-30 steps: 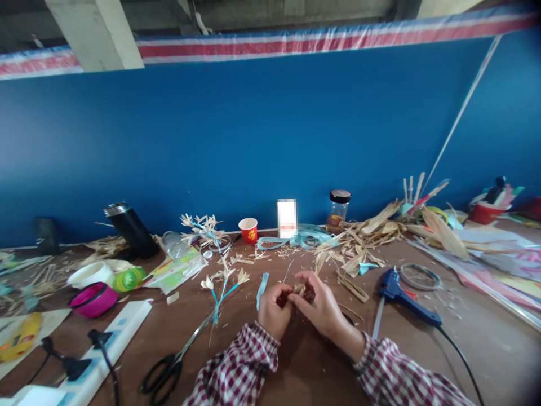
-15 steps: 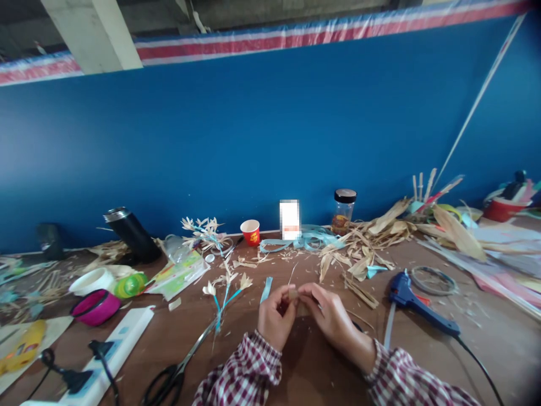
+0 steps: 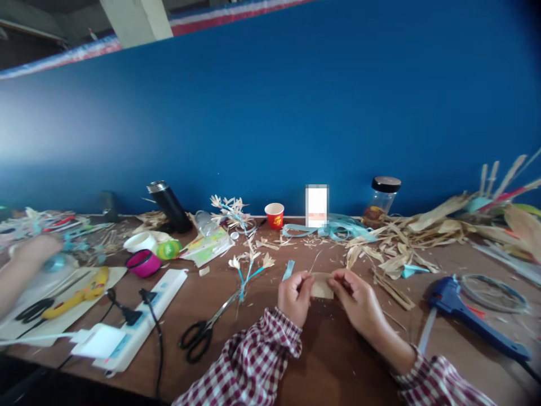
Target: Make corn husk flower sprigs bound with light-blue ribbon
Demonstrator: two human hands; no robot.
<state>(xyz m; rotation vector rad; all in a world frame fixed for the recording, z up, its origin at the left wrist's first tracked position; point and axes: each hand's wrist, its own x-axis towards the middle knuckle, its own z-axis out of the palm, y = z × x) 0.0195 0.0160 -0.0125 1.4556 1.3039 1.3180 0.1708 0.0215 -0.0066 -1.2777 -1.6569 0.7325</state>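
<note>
Tan and papery, a flat, roughly rectangular piece is pinched at opposite ends by the left hand and right hand, its long axis apparently crosswise between them, neither hand nearer.

Maroon and white checked sleeves, gathered cuffs

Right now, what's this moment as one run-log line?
left hand: pinching tan piece by left end | right hand: pinching its right end | scissors: lying left, untouched | glue gun: lying right, untouched
</note>
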